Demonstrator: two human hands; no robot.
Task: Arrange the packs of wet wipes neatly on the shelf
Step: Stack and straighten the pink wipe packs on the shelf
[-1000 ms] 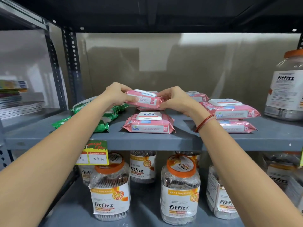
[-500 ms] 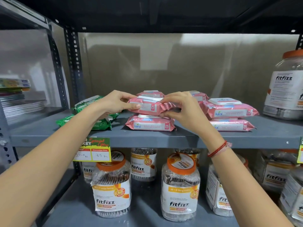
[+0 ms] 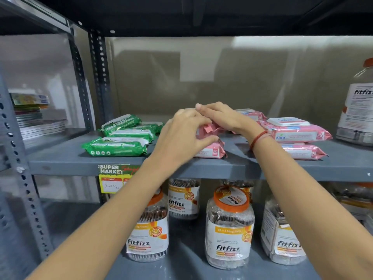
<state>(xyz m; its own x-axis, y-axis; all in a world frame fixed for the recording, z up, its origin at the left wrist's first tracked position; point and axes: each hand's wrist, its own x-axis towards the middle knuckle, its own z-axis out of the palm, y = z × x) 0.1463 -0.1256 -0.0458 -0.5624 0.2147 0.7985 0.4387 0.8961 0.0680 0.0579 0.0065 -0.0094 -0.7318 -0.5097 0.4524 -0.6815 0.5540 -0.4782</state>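
Note:
A pink pack of wet wipes point(image 3: 209, 129) lies on top of a second pink pack point(image 3: 214, 152) at the middle of the grey shelf point(image 3: 80, 166). My left hand point(image 3: 181, 136) grips the upper pack's left end, with the thumb under it. Palm down, my right hand point(image 3: 224, 117) presses on the same pack, its fingers reaching over my left hand. Most of the upper pack is hidden. To the right, two more pink packs point(image 3: 292, 131) are stacked. Another pink pack point(image 3: 253, 115) lies behind. Green packs point(image 3: 119, 146) lie loosely at the left.
A large fitfizz jar point(image 3: 357, 110) stands at the shelf's right end. Several fitfizz jars point(image 3: 229, 229) fill the shelf below. A yellow price tag point(image 3: 113, 178) hangs from the shelf edge. Books point(image 3: 34, 118) are piled on the neighbouring rack at the left.
Both hands lowered the pink pack from mid-air onto the pink pack at the shelf front. My right hand turned flat on top of it, and the view shifted left.

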